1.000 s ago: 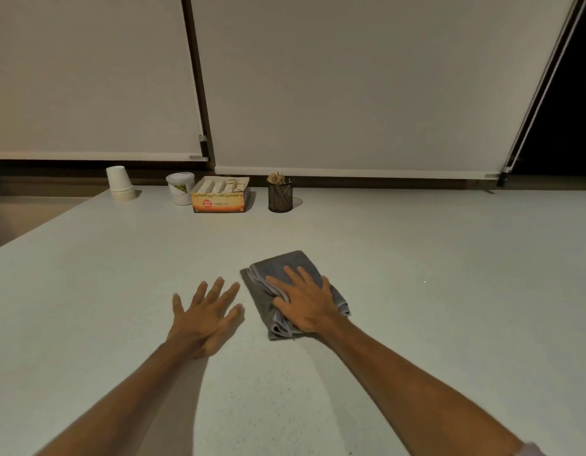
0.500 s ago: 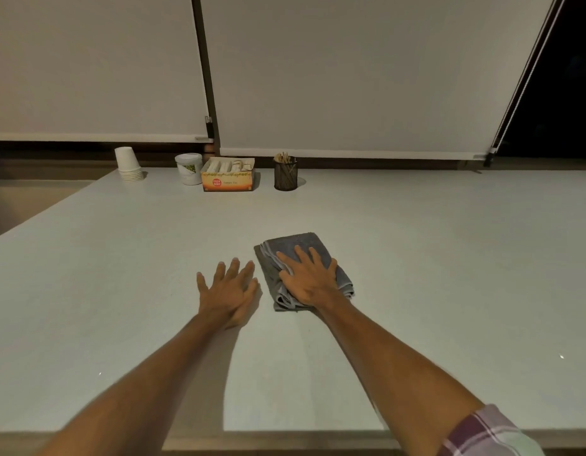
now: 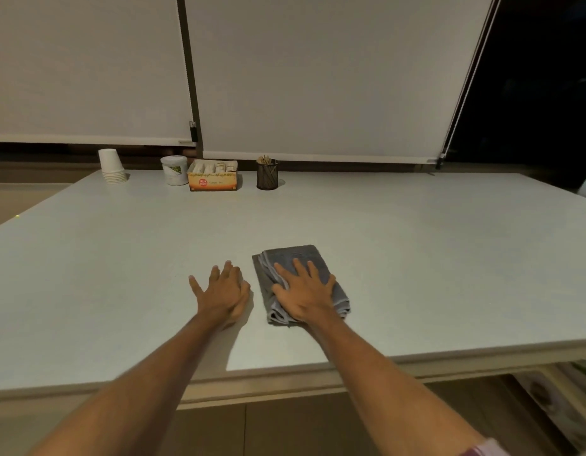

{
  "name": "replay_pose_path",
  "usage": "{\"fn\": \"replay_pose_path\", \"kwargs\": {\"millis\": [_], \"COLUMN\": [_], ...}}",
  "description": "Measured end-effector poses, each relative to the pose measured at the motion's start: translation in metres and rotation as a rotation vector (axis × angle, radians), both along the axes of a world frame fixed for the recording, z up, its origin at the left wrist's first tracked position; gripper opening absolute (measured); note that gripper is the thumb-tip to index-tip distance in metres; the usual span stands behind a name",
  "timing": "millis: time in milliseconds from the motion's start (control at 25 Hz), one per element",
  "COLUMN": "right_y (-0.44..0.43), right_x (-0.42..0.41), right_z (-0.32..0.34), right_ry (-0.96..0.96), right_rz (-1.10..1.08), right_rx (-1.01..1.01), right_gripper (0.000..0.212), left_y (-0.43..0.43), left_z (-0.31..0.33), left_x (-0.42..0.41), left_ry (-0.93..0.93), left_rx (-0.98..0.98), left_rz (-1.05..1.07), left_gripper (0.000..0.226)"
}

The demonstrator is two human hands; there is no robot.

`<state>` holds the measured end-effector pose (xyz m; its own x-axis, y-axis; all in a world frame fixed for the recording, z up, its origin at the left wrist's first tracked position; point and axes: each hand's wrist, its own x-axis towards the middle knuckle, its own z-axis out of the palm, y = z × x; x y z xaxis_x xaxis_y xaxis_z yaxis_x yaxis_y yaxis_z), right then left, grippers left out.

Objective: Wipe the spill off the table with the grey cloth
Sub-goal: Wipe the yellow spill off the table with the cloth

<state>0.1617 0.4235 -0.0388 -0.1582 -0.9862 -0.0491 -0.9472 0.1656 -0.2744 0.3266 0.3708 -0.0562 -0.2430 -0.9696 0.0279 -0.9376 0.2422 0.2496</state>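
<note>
A folded grey cloth (image 3: 293, 258) lies flat on the pale table (image 3: 416, 258), a little right of centre. My right hand (image 3: 306, 292) presses down on its near half, palm flat and fingers spread, covering that part of the cloth. My left hand (image 3: 224, 292) rests flat on the bare tabletop just left of the cloth, fingers apart, not touching it and holding nothing. No spill shows on the table surface.
Along the far edge stand a stack of white paper cups (image 3: 111, 166), a white tub (image 3: 174, 170), an orange tea-bag box (image 3: 213, 176) and a black mesh holder with sticks (image 3: 267, 174). The near table edge (image 3: 449, 365) lies just behind my forearms. Roller blinds (image 3: 318, 77) hang behind.
The camera has pulled back and tilted down, so the near table edge and floor now show. Both hands stay flat in the same places, the right one still on the cloth.
</note>
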Motion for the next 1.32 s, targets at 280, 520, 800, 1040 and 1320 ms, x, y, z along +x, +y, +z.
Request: {"fn": "replay_pose_path", "kwargs": {"millis": [280, 520, 800, 1040, 1320], "right_y": [0.059, 0.085, 0.112, 0.111, 0.049], "right_x": [0.03, -0.006, -0.098, -0.164, -0.192], "right_z": [-0.007, -0.009, -0.005, -0.006, -0.004], "right_ry": [-0.014, 0.037, 0.097, 0.109, 0.101], "right_rz": [0.035, 0.03, -0.113, -0.263, -0.361], "right_rx": [-0.074, -0.108, -0.087, -0.029, 0.016], "right_gripper": [0.065, 0.065, 0.06, 0.059, 0.062], "left_y": [0.008, 0.016, -0.002, -0.022, -0.05], "left_z": [-0.005, -0.001, -0.007, -0.01, -0.008], "left_x": [0.001, -0.012, -0.018, -0.027, -0.032], "left_ry": [0.084, -0.001, 0.02, -0.013, -0.023], "left_rx": [-0.044, -0.087, -0.09, -0.059, -0.078], "left_rz": [-0.001, -0.074, -0.06, -0.138, -0.137], "left_gripper": [0.051, 0.054, 0.051, 0.053, 0.057]}}
